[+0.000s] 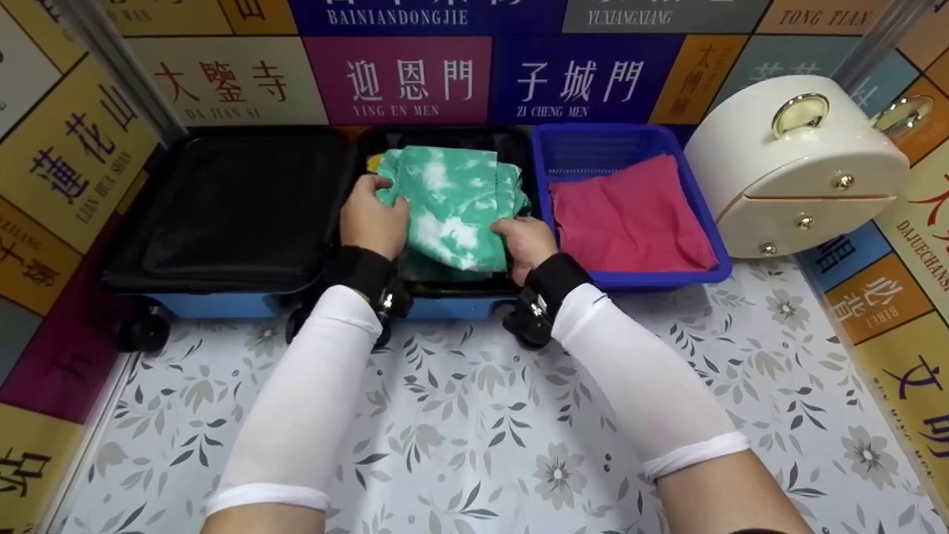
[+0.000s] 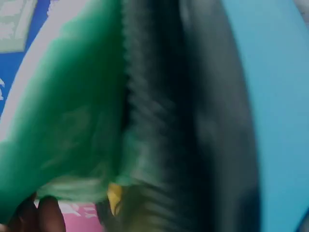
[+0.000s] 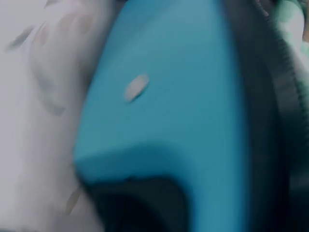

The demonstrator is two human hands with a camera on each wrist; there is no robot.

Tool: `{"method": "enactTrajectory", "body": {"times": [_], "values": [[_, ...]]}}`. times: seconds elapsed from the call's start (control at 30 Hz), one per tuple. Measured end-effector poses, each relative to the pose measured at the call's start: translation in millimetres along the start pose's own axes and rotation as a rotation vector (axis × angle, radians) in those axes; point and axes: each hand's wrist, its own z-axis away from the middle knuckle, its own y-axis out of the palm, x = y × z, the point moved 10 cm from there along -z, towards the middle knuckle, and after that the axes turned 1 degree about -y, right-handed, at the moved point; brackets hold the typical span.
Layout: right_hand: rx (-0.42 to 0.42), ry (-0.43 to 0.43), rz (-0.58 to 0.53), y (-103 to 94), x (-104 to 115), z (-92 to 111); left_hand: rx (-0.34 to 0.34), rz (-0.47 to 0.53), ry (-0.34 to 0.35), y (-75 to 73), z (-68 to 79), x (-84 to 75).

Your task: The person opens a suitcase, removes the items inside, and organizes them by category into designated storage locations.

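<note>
a person's left hand (image 1: 374, 219) and right hand (image 1: 530, 241) grip a folded green-and-white cloth (image 1: 452, 200) from opposite sides, the left with fingers curled at its left edge, the right pinching near its lower right corner. the cloth is at the mouth of the right half of an open light-blue suitcase (image 1: 452, 307); a black cover (image 1: 245, 208) spans the left half. just beside, a blue basket (image 1: 630, 279) holds a pink cloth (image 1: 630, 219).

the step in hand appears to be settling or straightening the folded cloth at the suitcase, though a single moment cannot say whether it is going in or coming out. if it is to go in, the move calls for both hands to work level, keeping the layers together and the loose right-hand folds inside the rim, before either grip is released.

the head camera alone shows both grips and the whole upper face of the fold. the left wrist view, blurred, adds the cloth's side, a few left fingertips and what looks like a row of zipper teeth (image 2: 137, 87) along the rim; a scrap of yellow (image 2: 114, 195) shows there too. the right wrist view is mostly blue shell, with a pale mark (image 3: 136, 87) unseen from above; it catches only a sliver of the cloth and cannot confirm the right hand's grip.
</note>
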Motion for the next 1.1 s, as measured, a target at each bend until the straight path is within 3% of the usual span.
{"method": "enactTrajectory", "body": {"times": [0.13,0.33,0.53,0.7,0.8,0.9,1.1], "values": [[-0.006,0.05,-0.064,-3.8,-2,0,0.069,0.034,-0.06,5.4,5.1,8.5],[0.046,0.071,0.113,2.2,-7,-5,0.252,-0.062,-0.148,24.1,8.6,30.1],[0.093,-0.034,0.402,8.3,-1,-3,0.396,-0.158,-0.157,39.2,15.1,39.8],[0.106,-0.176,0.538,17.0,6,1,0.458,-0.215,-0.126,45.8,16.4,41.4],[0.096,-0.28,0.634,22.9,12,5,0.454,-0.259,-0.083,48.9,15.6,41.3],[0.086,-0.367,0.709,27.3,17,9,0.398,-0.256,-0.047,48.5,16.8,38.3],[0.068,-0.427,0.766,28.0,26,19,0.303,-0.196,-0.027,48.4,19.9,30.1]]}}
